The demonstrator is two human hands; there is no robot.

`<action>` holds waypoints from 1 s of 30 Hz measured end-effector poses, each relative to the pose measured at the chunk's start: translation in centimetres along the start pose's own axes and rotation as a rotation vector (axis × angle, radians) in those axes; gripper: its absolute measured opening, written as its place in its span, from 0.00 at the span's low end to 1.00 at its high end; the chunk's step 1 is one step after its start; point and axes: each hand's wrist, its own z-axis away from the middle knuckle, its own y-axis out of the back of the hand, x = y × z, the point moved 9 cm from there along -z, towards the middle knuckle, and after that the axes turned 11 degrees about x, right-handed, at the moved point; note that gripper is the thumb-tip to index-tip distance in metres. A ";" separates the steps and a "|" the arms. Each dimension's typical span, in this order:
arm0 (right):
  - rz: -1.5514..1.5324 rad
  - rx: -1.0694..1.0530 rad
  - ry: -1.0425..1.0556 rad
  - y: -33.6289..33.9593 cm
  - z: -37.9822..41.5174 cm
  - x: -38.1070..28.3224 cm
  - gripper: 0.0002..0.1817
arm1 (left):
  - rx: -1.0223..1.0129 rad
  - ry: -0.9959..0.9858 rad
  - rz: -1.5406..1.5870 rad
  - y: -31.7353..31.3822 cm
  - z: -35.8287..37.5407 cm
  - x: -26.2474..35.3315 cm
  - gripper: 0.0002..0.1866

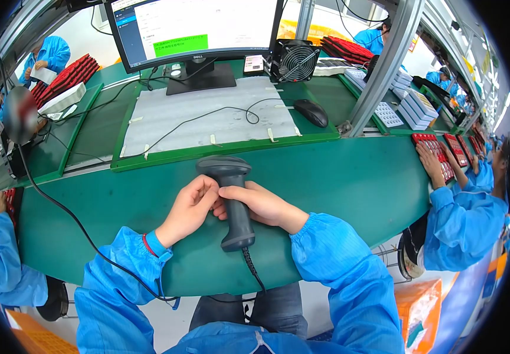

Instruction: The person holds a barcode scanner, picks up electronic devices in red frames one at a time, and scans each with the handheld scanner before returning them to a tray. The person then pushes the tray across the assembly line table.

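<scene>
A dark grey handheld barcode scanner (236,203) lies over the green table mat (337,177), its head towards the monitor and its coiled cable running down past the table's front edge. My right hand (261,205) is closed around the scanner's handle, thumb on top. Beside the handle's left side, my left hand (193,206) has its fingers curled and pinched together, close to my right thumb. Whatever may be between those left fingertips is too small to make out.
Beyond the mat stand a monitor (196,29), a black mouse (311,112), a small fan (296,61) and a metal post (384,65). A black cable (60,205) crosses the left side. Co-workers in blue sit at both sides, near red trays (433,147).
</scene>
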 end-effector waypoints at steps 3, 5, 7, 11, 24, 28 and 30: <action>-0.002 0.000 0.001 0.0 0.0 0.0 0.23 | -0.006 0.005 0.008 -0.1 0.0 0.1 0.06; -0.005 -0.002 0.001 0.0 0.0 0.0 0.23 | -0.010 0.007 0.009 -0.1 0.1 0.1 0.06; -0.009 -0.003 0.000 0.0 -0.1 0.1 0.23 | -0.004 0.009 0.017 0.0 0.0 0.1 0.06; -0.020 -0.004 0.001 -0.1 -0.1 -0.1 0.23 | -0.013 0.015 0.017 0.0 0.1 0.0 0.05; -0.020 0.072 -0.014 0.4 0.0 0.1 0.20 | -0.052 -0.026 0.079 0.1 0.1 -0.8 0.04; -0.011 0.092 -0.018 0.5 0.2 0.0 0.19 | -0.063 -0.058 0.083 0.0 0.1 -0.6 0.04; -0.001 0.086 0.003 0.3 0.2 -0.2 0.20 | -0.061 -0.070 0.088 0.1 0.0 -0.7 0.04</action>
